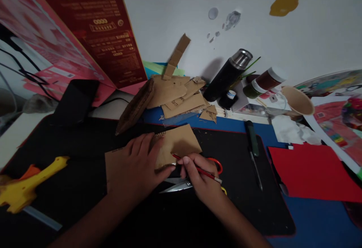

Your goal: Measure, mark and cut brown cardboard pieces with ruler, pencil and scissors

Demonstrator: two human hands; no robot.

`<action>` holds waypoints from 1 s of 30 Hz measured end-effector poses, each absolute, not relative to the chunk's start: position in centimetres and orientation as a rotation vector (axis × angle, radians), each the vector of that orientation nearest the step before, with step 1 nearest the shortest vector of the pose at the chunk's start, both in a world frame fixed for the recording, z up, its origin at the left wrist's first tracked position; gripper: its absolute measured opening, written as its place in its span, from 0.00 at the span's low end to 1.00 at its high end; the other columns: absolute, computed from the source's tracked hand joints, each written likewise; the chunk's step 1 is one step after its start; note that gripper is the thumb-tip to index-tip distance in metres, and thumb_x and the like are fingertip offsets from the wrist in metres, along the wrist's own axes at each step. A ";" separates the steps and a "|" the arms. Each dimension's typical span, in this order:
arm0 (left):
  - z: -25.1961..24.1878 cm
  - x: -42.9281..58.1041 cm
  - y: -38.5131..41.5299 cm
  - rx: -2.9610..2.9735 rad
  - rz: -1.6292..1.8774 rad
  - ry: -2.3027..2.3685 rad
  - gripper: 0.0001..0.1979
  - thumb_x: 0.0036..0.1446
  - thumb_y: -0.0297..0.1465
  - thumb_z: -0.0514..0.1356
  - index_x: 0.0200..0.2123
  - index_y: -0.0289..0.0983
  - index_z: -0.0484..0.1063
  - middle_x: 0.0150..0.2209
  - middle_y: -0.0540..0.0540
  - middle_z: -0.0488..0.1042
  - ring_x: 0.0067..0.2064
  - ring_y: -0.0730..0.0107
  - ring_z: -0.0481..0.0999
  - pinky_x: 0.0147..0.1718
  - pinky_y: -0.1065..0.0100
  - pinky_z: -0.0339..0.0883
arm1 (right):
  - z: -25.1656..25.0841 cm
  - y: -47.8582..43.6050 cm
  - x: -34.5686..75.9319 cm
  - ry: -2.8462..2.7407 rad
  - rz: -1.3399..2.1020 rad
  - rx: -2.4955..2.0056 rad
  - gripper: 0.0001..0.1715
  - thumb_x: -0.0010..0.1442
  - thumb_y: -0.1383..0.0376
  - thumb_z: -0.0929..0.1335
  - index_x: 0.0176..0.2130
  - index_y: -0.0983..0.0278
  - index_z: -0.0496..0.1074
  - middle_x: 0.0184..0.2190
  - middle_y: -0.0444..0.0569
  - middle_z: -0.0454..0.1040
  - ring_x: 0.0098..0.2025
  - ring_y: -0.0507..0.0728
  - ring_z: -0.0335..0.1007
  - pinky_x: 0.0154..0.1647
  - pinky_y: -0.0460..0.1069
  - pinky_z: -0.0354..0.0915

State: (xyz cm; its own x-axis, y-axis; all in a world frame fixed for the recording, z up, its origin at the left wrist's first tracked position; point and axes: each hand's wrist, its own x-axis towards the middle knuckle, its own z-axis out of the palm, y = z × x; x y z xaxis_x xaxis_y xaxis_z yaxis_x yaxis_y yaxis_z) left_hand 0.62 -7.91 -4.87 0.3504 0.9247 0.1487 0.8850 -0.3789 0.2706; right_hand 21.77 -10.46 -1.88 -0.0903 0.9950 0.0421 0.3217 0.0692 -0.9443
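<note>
A piece of brown cardboard [182, 138] lies on the black mat [226, 146]. My left hand [135, 165] rests flat on its left part, fingers spread and thumb toward the right. In my right hand [200, 172] is a red pencil [207, 172], pinched between thumb and fingers, its tip at the cardboard near the middle. Scissors [178, 186] with open blades lie on the mat beneath my right hand, a red handle loop showing behind it.
A yellow glue gun [34, 184] lies at the left. Cardboard scraps [181, 93] and a black thermos [226, 76] stand behind the mat. A knife [254, 153] and red paper [313, 170] are at the right.
</note>
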 end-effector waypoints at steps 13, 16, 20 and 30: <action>-4.9 0.5 -8.0 2.470 0.406 1.637 0.37 0.64 0.52 0.65 0.68 0.36 0.71 0.67 0.27 0.71 0.67 0.32 0.68 0.65 0.36 0.60 | -1.6 -10.2 21.6 -1.587 1.063 -1.328 0.22 0.78 0.63 0.66 0.30 0.61 0.76 0.24 0.43 0.77 0.26 0.52 0.73 0.31 0.46 0.67; -5.0 0.5 -8.0 2.472 0.428 1.647 0.36 0.64 0.52 0.65 0.68 0.36 0.71 0.66 0.28 0.72 0.67 0.32 0.69 0.65 0.37 0.60 | -1.6 -10.1 21.5 -1.588 1.055 -1.325 0.21 0.77 0.64 0.66 0.30 0.61 0.76 0.24 0.43 0.77 0.26 0.51 0.73 0.31 0.46 0.67; -5.1 0.5 -7.9 2.540 0.432 1.655 0.39 0.62 0.52 0.67 0.68 0.34 0.71 0.65 0.26 0.72 0.65 0.31 0.70 0.64 0.38 0.62 | -1.7 -10.0 21.4 -1.579 1.055 -1.328 0.22 0.77 0.64 0.66 0.29 0.61 0.75 0.24 0.42 0.76 0.25 0.51 0.72 0.30 0.45 0.66; -5.0 0.5 -8.0 2.598 0.426 1.641 0.39 0.63 0.53 0.66 0.67 0.31 0.72 0.64 0.24 0.72 0.64 0.30 0.71 0.61 0.37 0.64 | -1.8 -10.2 21.6 -1.571 1.070 -1.343 0.19 0.77 0.64 0.66 0.33 0.60 0.76 0.24 0.41 0.77 0.25 0.51 0.72 0.31 0.46 0.67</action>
